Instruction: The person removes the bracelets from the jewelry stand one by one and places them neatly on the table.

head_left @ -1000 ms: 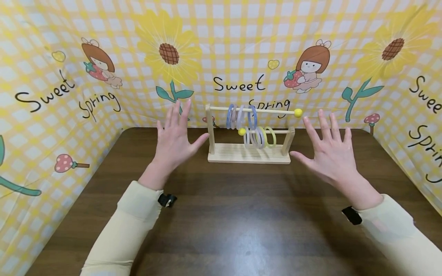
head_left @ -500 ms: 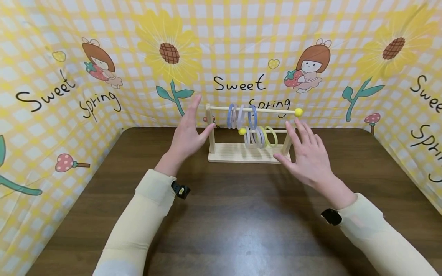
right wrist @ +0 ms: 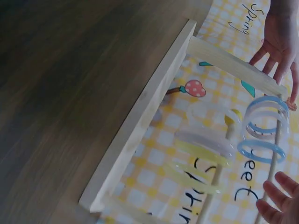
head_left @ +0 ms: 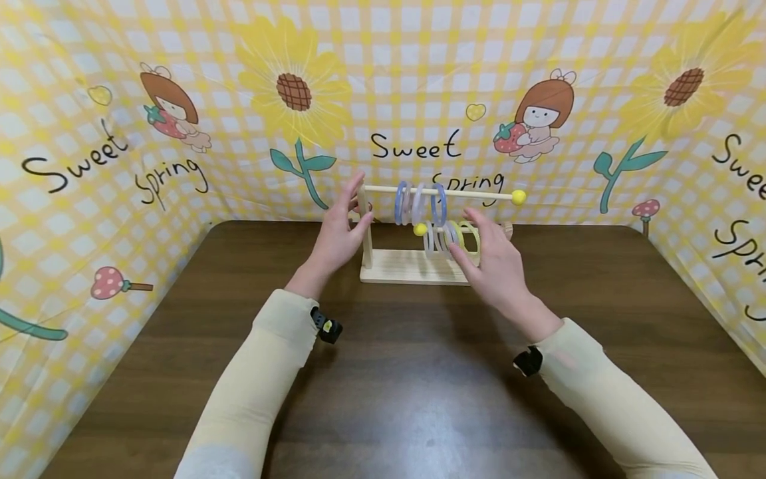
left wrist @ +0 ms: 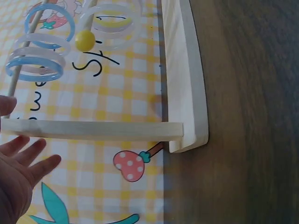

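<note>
And here we are: checked cloth (head_left: pixel 413 66) walling the back and sides, broad brown table (head_left: pixel 383 379) in front. Toward its far edge, between the two hands, stands the wooden rack (head_left: pixel 395 268), its long base flat on the tabletop, presumably to steady those one-ended rods.

Now the hands! The left hand (head_left: pixel 338 236) brackets the tall post (head_left: pixel 367 236), thumb and fingers well parted, one either side; whether skin meets wood, I can't tell. The right hand (head_left: pixel 501 266), also with a wide gap from thumb to fingers and nothing in its grasp, hangs by the lower rings (head_left: pixel 445 241), covering most of the short post (head_left: pixel 509 231).

The rods do the containing here. The upper rod (head_left: pixel 479 194) carries four upper rings (head_left: pixel 419 205), blue at both ends, paler between; the lower rod (right wrist: pixel 209 199) bears clear, lilac and yellow ones, overlapping too much to count.

And last, the yellow knobs (head_left: pixel 518 197), one capping each free end, likely there to stop rings slipping off.
</note>
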Available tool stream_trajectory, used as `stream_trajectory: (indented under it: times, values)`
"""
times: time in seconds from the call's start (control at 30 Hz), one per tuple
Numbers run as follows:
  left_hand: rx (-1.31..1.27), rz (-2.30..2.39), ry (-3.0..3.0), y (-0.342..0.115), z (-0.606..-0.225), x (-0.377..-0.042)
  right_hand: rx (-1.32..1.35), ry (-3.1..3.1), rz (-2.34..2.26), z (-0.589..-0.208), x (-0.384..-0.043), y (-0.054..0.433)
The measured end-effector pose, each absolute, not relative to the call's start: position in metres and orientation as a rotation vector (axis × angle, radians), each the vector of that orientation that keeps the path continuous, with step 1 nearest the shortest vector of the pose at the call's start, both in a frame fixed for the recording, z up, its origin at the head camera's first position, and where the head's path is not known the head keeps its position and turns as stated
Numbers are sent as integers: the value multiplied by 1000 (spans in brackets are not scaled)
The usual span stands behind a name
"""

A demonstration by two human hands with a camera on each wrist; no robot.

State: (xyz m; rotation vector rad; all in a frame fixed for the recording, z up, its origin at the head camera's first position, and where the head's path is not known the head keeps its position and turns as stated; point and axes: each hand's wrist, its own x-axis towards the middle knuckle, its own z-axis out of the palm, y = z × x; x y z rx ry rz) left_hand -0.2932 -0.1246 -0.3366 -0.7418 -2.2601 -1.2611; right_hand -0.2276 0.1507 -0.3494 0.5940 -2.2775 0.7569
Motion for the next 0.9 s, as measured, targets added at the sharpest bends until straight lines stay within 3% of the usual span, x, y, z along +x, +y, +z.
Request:
stream_trajectory:
  times: [0.9]
  values:
    - [-649,-1346,-2141,-113,-346,-303,370,-2103,1267,-350,-268,109]
